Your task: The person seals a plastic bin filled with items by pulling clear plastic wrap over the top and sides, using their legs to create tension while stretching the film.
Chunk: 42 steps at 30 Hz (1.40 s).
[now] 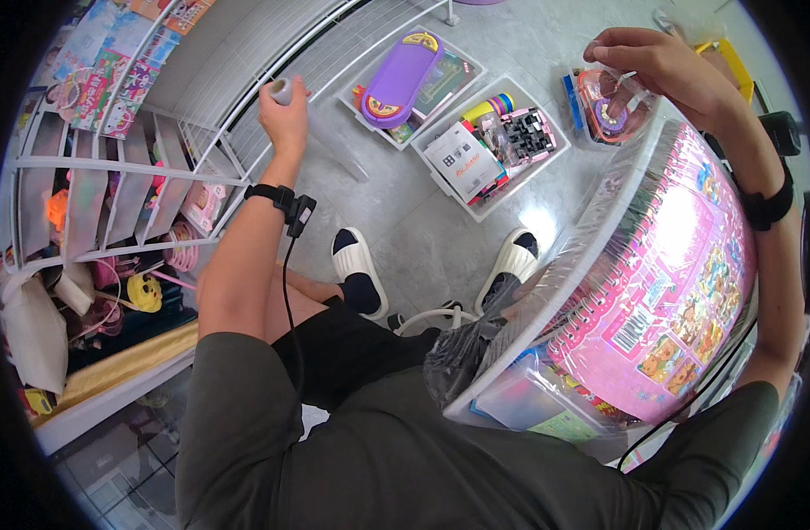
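Note:
My left hand (pixel 285 126) grips a roll of clear plastic film (pixel 281 92) by its tube, and the roll's far end points down over the floor. A white plastic bin (pixel 597 218) is tilted on its side against my right side. Clear film covers its open face, with a pink spiral-bound book (pixel 637 305) and other flat packs behind it. Loose film bunches at the bin's lower end near my lap. My right hand (pixel 663 66) is at the bin's far end, fingers curled around or behind film; their hold on it is unclear. My right forearm runs along the bin's outer side.
On the floor ahead stand a bin (pixel 481 66) with a purple toy board (pixel 403 81) and another bin (pixel 556 132) of boxes and black-and-pink pieces. A smaller container (pixel 580 126) is near my right hand. A white wire rack (pixel 133 169) with toys stands at left.

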{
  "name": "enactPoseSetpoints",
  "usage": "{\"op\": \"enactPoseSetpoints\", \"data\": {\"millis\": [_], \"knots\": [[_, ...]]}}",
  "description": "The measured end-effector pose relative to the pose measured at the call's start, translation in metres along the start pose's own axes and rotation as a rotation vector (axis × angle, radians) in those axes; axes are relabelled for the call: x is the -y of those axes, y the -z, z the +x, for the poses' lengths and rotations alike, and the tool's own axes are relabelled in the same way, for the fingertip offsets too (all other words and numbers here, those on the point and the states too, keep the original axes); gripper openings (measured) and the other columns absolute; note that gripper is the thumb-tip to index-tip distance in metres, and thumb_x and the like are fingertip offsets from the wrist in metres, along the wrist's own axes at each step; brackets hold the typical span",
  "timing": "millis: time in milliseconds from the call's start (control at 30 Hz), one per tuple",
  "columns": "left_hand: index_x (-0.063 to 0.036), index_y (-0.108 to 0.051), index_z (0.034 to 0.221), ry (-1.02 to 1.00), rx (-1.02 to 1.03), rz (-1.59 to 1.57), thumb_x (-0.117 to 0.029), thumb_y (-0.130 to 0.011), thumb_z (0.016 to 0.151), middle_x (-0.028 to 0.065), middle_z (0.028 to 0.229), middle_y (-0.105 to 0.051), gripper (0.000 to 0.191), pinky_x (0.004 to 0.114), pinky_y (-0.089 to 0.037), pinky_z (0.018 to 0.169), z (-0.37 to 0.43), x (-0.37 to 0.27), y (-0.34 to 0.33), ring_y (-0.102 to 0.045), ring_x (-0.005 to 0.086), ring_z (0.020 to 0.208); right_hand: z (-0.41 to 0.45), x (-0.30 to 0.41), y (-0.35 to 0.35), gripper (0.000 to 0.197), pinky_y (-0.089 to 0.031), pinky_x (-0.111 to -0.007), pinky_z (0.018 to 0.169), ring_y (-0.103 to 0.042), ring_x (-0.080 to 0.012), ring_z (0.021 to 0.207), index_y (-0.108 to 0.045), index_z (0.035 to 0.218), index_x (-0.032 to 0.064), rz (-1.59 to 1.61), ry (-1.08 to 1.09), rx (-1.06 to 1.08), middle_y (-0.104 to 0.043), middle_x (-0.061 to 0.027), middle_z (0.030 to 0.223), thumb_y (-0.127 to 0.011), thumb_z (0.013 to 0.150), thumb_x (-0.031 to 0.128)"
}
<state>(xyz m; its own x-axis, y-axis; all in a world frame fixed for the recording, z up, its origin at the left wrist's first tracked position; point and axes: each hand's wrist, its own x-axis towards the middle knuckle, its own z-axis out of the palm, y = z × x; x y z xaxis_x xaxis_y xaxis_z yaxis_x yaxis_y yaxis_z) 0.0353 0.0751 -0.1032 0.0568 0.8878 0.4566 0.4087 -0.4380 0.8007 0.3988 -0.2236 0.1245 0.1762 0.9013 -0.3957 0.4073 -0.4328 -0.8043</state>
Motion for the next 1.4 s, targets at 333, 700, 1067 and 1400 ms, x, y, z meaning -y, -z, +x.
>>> {"op": "enactPoseSetpoints", "data": {"millis": [333,700,1067,1400], "knots": [[-0.0034,-0.069,0.097,0.138,0.606,0.463,-0.035,-0.08,0.076,0.0162,0.094,-0.071,0.039,0.038,-0.052,0.078,0.003,-0.035,0.069,-0.067,0.0295,0.086,0.007,-0.005,-0.003,0.029,-0.052,-0.025,0.066,-0.065,-0.0111,0.078,-0.061,0.107,0.0028,0.115,-0.028,-0.028,-0.064,-0.0043,0.092,-0.055,0.101,0.031],[-0.0039,-0.064,0.108,-0.315,0.717,0.633,-0.022,-0.08,0.076,0.0156,0.108,-0.066,0.039,0.039,-0.051,0.085,-0.007,-0.042,0.102,-0.064,0.0311,0.102,0.007,0.015,-0.002,0.036,-0.057,-0.036,0.077,-0.066,-0.0239,0.098,-0.058,0.12,-0.0079,0.04,-0.018,-0.104,-0.064,-0.0182,0.108,-0.058,0.098,0.021],[-0.0065,-0.064,0.108,-0.281,0.705,0.729,-0.026,-0.079,0.077,0.012,0.11,-0.064,0.039,0.041,-0.052,0.085,-0.004,-0.067,0.092,-0.063,0.0325,0.103,0.024,0.002,-0.007,0.04,-0.052,-0.031,0.076,-0.066,-0.0167,0.09,-0.057,0.123,0.0017,-0.048,-0.036,-0.065,-0.066,-0.0093,0.105,-0.063,0.092,0.025],[-0.0048,-0.062,0.115,-0.359,0.634,0.781,-0.039,-0.075,0.081,0.0143,0.108,-0.065,0.049,0.04,-0.051,0.087,0.004,-0.078,0.086,-0.064,0.032,0.104,0.028,0.006,-0.01,0.047,-0.05,-0.031,0.083,-0.065,-0.0175,0.099,-0.055,0.13,0.0002,-0.127,-0.067,-0.076,-0.064,-0.0099,0.118,-0.061,0.095,0.031]]}}
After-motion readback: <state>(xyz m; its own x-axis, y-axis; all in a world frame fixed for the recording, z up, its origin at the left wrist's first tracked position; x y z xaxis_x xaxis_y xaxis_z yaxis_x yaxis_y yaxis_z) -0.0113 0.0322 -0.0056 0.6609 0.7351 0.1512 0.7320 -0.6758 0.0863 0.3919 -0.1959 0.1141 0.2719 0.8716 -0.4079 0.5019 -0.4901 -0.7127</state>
